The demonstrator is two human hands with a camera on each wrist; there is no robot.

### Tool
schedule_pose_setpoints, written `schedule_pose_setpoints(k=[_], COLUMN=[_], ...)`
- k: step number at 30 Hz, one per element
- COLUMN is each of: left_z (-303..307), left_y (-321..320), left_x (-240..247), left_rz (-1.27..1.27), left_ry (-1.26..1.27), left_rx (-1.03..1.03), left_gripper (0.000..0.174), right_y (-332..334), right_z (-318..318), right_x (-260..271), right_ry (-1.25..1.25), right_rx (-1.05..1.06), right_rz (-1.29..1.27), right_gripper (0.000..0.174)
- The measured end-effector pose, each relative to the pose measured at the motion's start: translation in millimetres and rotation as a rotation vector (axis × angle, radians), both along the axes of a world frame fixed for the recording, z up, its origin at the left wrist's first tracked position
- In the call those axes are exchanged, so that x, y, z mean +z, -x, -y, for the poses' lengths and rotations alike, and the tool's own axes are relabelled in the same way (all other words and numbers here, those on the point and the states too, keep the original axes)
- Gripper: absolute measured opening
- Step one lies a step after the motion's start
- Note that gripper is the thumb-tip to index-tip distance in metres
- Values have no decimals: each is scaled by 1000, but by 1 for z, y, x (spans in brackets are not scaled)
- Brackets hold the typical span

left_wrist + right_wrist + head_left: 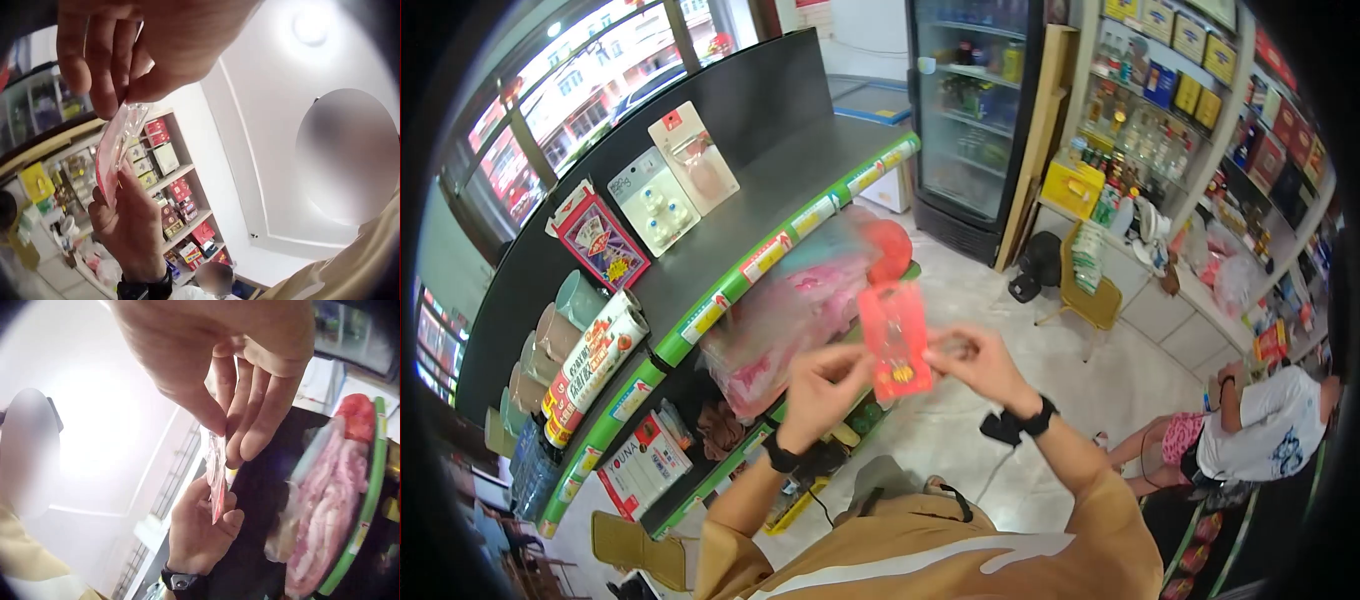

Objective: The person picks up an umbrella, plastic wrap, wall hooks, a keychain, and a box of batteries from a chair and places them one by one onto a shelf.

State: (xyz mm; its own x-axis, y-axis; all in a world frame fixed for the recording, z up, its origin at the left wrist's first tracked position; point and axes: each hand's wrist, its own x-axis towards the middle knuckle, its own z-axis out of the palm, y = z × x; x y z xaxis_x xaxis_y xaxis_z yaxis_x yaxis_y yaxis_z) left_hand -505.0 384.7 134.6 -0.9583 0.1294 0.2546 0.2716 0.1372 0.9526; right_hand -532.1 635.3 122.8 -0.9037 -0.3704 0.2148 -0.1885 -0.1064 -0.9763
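A red card package with a clear plastic front [896,340] is held upright between both hands in the head view. My left hand [825,392] pinches its left edge between thumb and fingers. On the opposite edge, my right hand [985,365] pinches it the same way. Seen nearly edge-on in the left wrist view, the package [112,156] hangs from the left hand's [144,50] fingertips. The right wrist view shows the thin package [216,475] under the right hand's [231,369] thumb and fingertips.
A dark shelf [750,200] with a green edge holds carded goods and rolls at the left; pink plastic bundles [785,320] lie on the level below. Behind are a glass-door fridge [975,110] and a yellow chair [1090,290]. A person [1260,420] is at the right.
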Motion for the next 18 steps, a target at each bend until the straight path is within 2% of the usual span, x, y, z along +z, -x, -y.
schedule_pose_setpoints(k=[2,4,6,8,11,15,18], left_z=[9,17,30,34,46,55,64], left_y=[24,60,84,112,158,194,215], left_x=[38,59,98,119,132,156,162], left_rz=[-61,-243,-227,-307,-351,-330,-289], left_ry=[135,123,290,170,137,64,83], left_rx=[119,216,222,212,230,208,309], left_gripper=[18,21,23,25,27,31,33], right_y=[47,91,135,171,213,271,309], right_z=[11,22,34,45,58,75,93], right_x=[31,61,87,111,145,174,186], right_ry=[2,-23,-46,-4,-89,-167,-210], right_rx=[79,142,194,238,273,331,387], right_rz=[-99,-218,-259,-245,-294,-364,-373], right_gripper=[23,21,19,19,19,18,18])
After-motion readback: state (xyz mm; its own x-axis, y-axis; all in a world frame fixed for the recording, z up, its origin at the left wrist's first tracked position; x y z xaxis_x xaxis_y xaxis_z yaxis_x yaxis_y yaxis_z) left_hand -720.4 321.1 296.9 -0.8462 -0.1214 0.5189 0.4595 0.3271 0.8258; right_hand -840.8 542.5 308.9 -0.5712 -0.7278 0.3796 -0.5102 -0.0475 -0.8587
